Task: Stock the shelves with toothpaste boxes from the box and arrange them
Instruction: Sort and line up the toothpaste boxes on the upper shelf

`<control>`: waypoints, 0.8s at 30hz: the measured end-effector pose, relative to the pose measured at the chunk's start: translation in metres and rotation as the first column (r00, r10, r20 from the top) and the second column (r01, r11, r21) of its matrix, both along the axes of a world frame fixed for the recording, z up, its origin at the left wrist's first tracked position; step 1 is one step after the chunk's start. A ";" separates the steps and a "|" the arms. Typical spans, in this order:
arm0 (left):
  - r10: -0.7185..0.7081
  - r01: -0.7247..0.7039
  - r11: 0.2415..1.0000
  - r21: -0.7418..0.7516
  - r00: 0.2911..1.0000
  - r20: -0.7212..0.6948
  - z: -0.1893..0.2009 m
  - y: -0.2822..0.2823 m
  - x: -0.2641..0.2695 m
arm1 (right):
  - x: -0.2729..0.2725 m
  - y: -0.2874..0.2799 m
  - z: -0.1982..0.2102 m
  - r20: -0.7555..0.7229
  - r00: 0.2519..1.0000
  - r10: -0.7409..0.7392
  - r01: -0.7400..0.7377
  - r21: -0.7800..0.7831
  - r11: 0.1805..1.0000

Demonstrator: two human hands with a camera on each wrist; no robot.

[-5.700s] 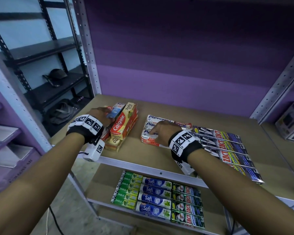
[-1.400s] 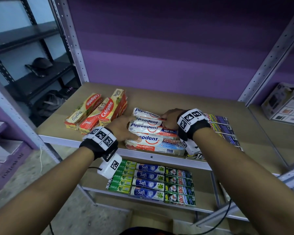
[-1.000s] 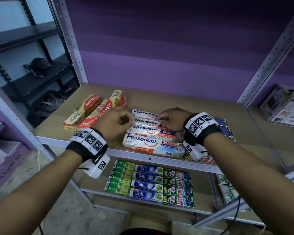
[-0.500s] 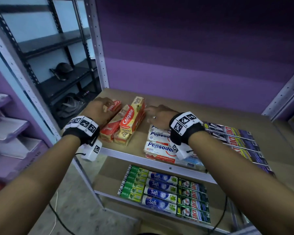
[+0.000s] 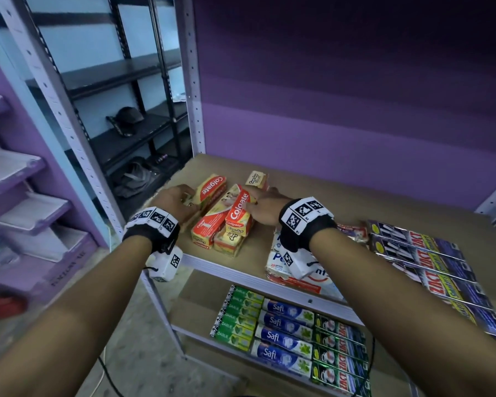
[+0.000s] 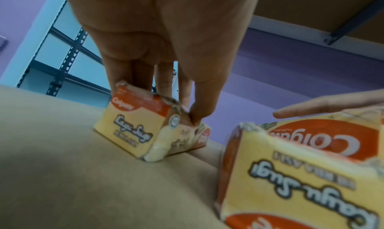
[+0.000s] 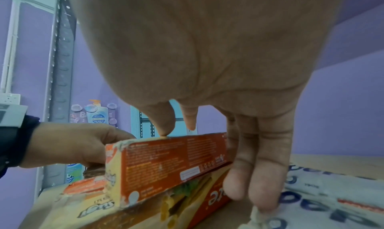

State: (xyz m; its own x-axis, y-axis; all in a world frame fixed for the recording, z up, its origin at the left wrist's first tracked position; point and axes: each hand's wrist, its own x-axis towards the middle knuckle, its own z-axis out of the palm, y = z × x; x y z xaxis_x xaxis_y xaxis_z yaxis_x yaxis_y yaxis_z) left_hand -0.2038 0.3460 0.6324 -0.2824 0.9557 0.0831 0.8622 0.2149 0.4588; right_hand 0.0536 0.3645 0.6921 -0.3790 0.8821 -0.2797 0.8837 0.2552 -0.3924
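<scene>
Several red-and-yellow Colgate boxes (image 5: pixel 238 210) lie in a loose group at the left of the brown shelf board (image 5: pixel 341 202). My left hand (image 5: pixel 178 200) is at the group's left side. It pinches the leftmost Colgate box (image 6: pixel 133 129) between thumb and fingers (image 6: pixel 166 104). My right hand (image 5: pixel 262 206) presses straight fingers against the right side of a box standing tilted on edge (image 7: pixel 170 163). Its thumb tip touches that box's top edge.
A stack of white Pepsodent boxes (image 5: pixel 312 279) lies under my right wrist at the shelf front. Dark Zact boxes (image 5: pixel 430 270) fill the right. The shelf below holds rows of Darlie, Safi and Zact boxes (image 5: pixel 284 328). A metal upright (image 5: pixel 194 81) stands at the back left.
My right hand left the far end of the Pepsodent stack and moved left onto the Colgate group. My left hand stayed at the group's left side.
</scene>
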 end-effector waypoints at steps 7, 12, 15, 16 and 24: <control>0.090 -0.090 0.995 0.042 0.996 0.001 0.003 -0.003 -0.018 | -0.012 0.001 0.002 -0.012 1.000 0.009 -0.009 -0.040 0.999; 0.110 -0.110 0.992 0.066 0.994 0.010 0.001 -0.006 -0.028 | -0.019 -0.002 0.007 -0.025 1.000 -0.011 0.010 -0.051 0.999; 0.114 -0.118 0.991 0.066 0.991 0.065 -0.003 -0.009 -0.030 | -0.021 -0.002 0.009 -0.135 0.986 -0.103 0.093 -0.080 0.992; 0.119 -0.125 0.991 0.057 0.987 0.104 -0.003 -0.010 -0.031 | -0.022 -0.001 0.009 -0.188 0.971 -0.145 0.127 -0.105 0.986; 0.263 -0.328 0.941 0.090 0.869 0.420 -0.021 -0.026 -0.038 | -0.035 0.006 0.005 -0.456 0.838 -0.299 0.215 -0.226 0.950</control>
